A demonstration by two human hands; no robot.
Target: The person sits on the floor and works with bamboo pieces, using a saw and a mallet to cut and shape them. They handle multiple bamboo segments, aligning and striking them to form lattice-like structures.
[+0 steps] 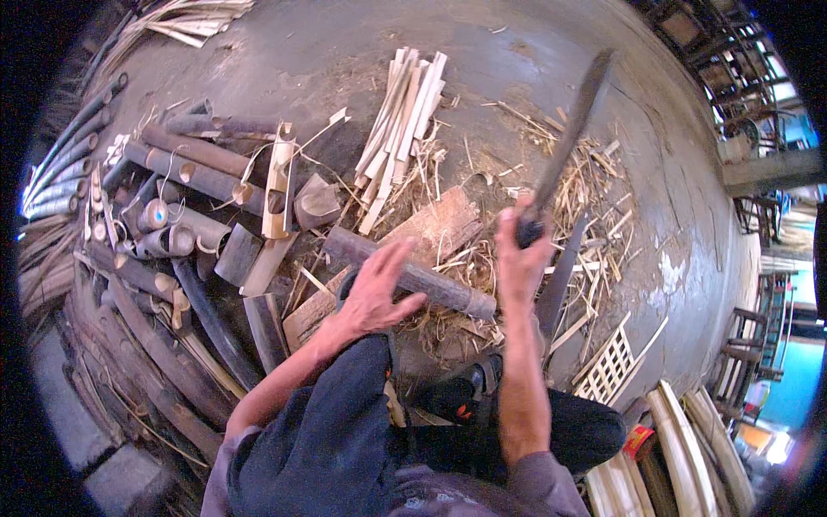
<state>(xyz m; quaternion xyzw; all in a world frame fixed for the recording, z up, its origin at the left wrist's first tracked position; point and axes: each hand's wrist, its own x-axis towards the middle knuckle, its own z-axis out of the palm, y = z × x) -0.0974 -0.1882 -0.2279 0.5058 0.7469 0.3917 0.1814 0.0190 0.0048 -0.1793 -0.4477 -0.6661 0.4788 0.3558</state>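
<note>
My right hand (521, 263) is closed around the dark handle of a machete (573, 129), its long blade raised and pointing up and away to the right. Below, a short length of dark bamboo (448, 293) lies slantwise in front of my knees. Over its left part, my left hand (377, 289) is spread, fingers stretched out and thumb apart; it seems to touch the bamboo without wrapping round it. Behind the bamboo lies a flat, scarred wooden block (444, 224). A second long, dark, flat blade (564, 271) rests beside my right wrist, partly hidden by my forearm.
Pale split strips (405, 121) lie stacked ahead. Dark bamboo poles and cut tubes (207, 181) crowd the left. Shavings (586, 181) litter the floor to the right, near a small woven lattice (607, 366). Large split pieces (689, 448) stand at the lower right.
</note>
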